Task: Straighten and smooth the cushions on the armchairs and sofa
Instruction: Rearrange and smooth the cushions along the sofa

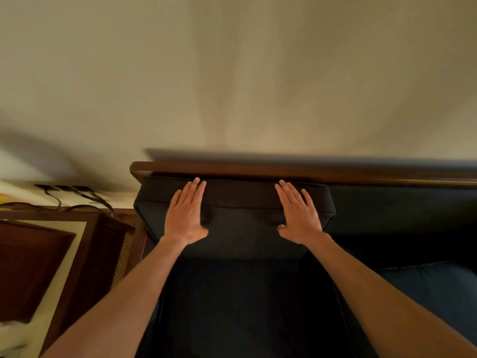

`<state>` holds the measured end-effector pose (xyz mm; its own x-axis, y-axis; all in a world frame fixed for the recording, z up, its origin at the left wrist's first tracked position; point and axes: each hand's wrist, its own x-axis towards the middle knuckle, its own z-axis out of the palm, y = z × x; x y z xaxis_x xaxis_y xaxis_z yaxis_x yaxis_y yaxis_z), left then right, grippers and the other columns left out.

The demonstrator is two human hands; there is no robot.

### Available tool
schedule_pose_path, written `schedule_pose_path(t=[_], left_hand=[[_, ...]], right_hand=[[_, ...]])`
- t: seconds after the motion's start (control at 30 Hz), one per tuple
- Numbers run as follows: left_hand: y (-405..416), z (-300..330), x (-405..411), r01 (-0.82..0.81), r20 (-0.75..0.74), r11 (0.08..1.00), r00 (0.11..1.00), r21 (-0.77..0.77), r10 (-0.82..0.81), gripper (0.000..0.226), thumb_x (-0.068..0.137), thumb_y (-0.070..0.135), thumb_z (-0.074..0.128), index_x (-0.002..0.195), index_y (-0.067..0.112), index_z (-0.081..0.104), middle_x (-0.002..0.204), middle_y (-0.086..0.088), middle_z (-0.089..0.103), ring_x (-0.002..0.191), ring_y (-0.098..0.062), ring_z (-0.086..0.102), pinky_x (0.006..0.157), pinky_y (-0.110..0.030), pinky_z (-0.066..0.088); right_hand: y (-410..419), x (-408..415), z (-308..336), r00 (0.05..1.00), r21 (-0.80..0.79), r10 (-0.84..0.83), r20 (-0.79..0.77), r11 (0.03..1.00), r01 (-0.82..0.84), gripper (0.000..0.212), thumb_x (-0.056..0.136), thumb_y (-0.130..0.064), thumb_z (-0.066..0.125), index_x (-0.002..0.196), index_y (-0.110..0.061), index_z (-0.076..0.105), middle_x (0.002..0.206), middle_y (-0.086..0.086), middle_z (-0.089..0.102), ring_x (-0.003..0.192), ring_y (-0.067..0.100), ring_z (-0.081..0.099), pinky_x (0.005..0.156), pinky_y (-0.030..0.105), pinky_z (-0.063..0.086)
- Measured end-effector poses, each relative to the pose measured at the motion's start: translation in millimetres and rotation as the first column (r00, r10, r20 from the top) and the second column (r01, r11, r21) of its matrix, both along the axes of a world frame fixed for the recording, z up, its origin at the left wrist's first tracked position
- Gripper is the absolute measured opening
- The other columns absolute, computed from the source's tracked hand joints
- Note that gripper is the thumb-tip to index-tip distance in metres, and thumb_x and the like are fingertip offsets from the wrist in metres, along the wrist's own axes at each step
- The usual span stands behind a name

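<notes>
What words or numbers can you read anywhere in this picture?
None. The cushion, the wooden rail, the wall and the side table carry no words or numbers. Both hands, left hand and right hand, lie flat on the cushion.

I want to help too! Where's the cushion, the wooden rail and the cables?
cushion [242,228]: head view, bare front between the hands.
wooden rail [258,169]: head view, top edge.
cables [55,198]: head view, a dark loop, left.
</notes>
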<state>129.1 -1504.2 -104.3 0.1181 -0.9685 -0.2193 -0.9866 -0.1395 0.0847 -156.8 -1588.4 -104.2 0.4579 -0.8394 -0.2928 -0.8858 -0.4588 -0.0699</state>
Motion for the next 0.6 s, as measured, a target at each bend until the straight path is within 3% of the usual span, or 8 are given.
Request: schedule_pose_path(t=[0.1, 0.17, 0.27, 0.43, 0.53, 0.6], left_hand=[[-7, 8, 26, -0.057, 0.082, 0.996, 0.995, 0.065, 0.052, 0.125, 0.066, 0.037, 0.084, 0.156, 0.019, -0.001, 0.164, -0.006, 0.009, 0.151, -0.026, 0.009, 0.122, -0.043, 0.016], [-18, 17, 27, -0.081, 0.143, 0.986, 0.988, 0.148, 0.06, 0.127, 0.062, 0.038, 0.087, 0.155, 0.019, 0.004, 0.159, -0.006, 0.021, 0.148, -0.03, 0.015, 0.117, -0.048, 0.022], [-23, 28, 22, -0.092, 0.216, 0.977, 0.975, 0.19, 0.05, 0.119, 0.05, 0.041, 0.09, 0.148, 0.019, 0.026, 0.143, -0.003, 0.039, 0.137, -0.032, 0.027, 0.107, -0.055, 0.03], [24, 40, 33, -0.038, 0.262, 0.998, 0.965, 0.051, 0.024, 0.094, 0.049, 0.043, 0.087, 0.13, 0.019, 0.044, 0.124, -0.001, 0.053, 0.123, -0.031, 0.038, 0.093, -0.056, 0.036], [45, 28, 33, -0.053, 0.261, 0.997, 0.963, -0.058, 0.067, 0.092, 0.043, 0.04, 0.089, 0.123, 0.017, 0.05, 0.118, -0.004, 0.056, 0.115, -0.034, 0.043, 0.088, -0.057, 0.036], [51, 17, 26, -0.082, 0.247, 0.997, 0.966, -0.008, 0.081, 0.093, 0.043, 0.041, 0.089, 0.124, 0.017, 0.049, 0.121, -0.004, 0.053, 0.115, -0.034, 0.042, 0.088, -0.057, 0.035]], right_hand=[[-12, -17, 1, 0.997, 0.023, -0.058, -0.046, 0.998, 0.059, 0.124, 0.073, -0.051, 0.077, 0.156, -0.019, -0.008, 0.165, 0.001, -0.006, 0.152, 0.019, -0.006, 0.123, 0.044, 0.003], [-15, -18, 1, 0.994, 0.043, -0.062, -0.094, 0.997, 0.066, 0.13, 0.068, -0.045, 0.085, 0.156, -0.019, -0.008, 0.165, 0.004, 0.002, 0.152, 0.023, -0.001, 0.122, 0.046, 0.007], [-19, -14, 8, 0.984, 0.035, -0.088, -0.153, 0.995, 0.095, 0.13, 0.061, -0.039, 0.09, 0.156, -0.017, 0.005, 0.159, 0.008, 0.019, 0.149, 0.028, 0.014, 0.119, 0.051, 0.014], [-5, -21, 33, 0.988, -0.109, 0.071, -0.136, 0.99, -0.086, 0.106, 0.053, -0.047, 0.086, 0.141, -0.016, 0.037, 0.139, 0.006, 0.046, 0.131, 0.031, 0.039, 0.112, 0.052, 0.029], [16, -31, 28, 0.995, -0.177, 0.048, -0.09, 0.982, -0.063, 0.105, 0.048, -0.047, 0.086, 0.137, -0.017, 0.04, 0.133, 0.006, 0.047, 0.124, 0.032, 0.042, 0.107, 0.05, 0.035], [26, -31, 19, 0.991, -0.119, 0.047, -0.122, 0.991, -0.062, 0.107, 0.05, -0.048, 0.085, 0.14, -0.018, 0.036, 0.137, 0.007, 0.043, 0.126, 0.033, 0.039, 0.108, 0.051, 0.033]])
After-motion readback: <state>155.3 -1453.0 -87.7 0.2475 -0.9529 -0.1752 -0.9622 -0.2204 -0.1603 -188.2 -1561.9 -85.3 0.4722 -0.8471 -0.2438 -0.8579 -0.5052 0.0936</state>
